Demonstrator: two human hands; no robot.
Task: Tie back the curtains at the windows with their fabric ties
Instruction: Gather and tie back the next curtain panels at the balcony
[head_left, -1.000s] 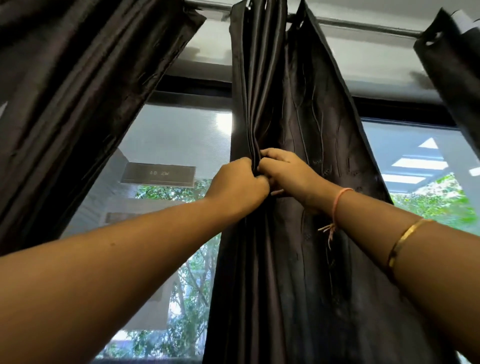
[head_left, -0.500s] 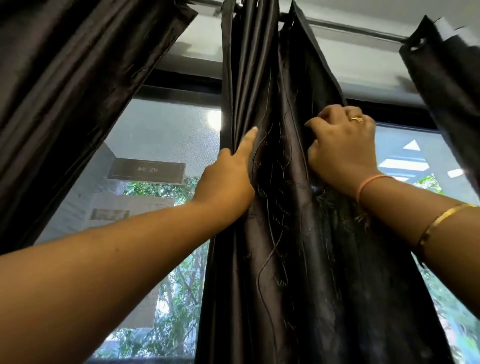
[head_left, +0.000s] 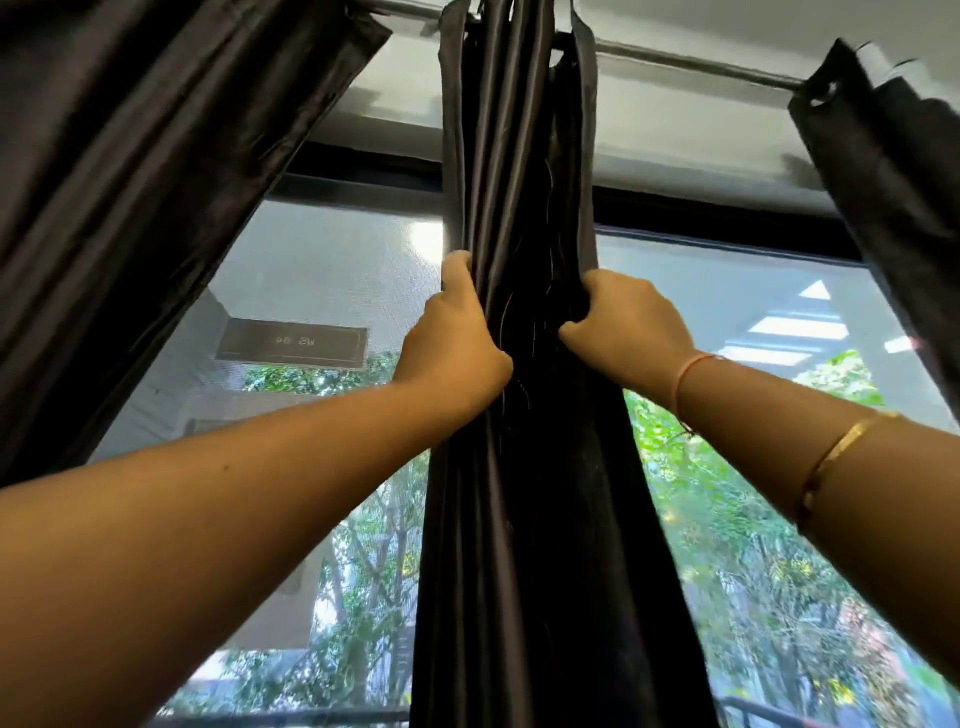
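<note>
The middle curtain (head_left: 519, 156), dark and glossy, hangs from the rod (head_left: 675, 65) at the centre of the view, gathered into 1 narrow bunch of upright folds that runs from the top edge down past the bottom of the frame. Both bare arms reach up and forward to it from the lower corners.

The left grip (head_left: 457, 343) is closed on the bunch's left edge: its fingers wrap out of sight into the cloth, and its thumb lies upward along the outer fold. The right grip (head_left: 623, 322) is closed on the right side of the same bunch at nearly the same height, knuckles toward the camera and fingertips buried in the folds. The 2 grips squeeze the cloth between them, with only the gathered fabric separating them.

A pink thread band (head_left: 685, 371) circles the right wrist, and a gold bangle (head_left: 836, 457) sits further down that forearm.

A second dark curtain (head_left: 130, 182) fills the upper left corner, slanting away from the glass, and a third curtain (head_left: 893, 171) hangs from the rod at the upper right. Behind them the window (head_left: 322, 270) shows green trees (head_left: 753, 545) outside, with reflected ceiling lights (head_left: 795, 327) on the right pane and a mirrored sign (head_left: 291, 340) on the left.
</note>
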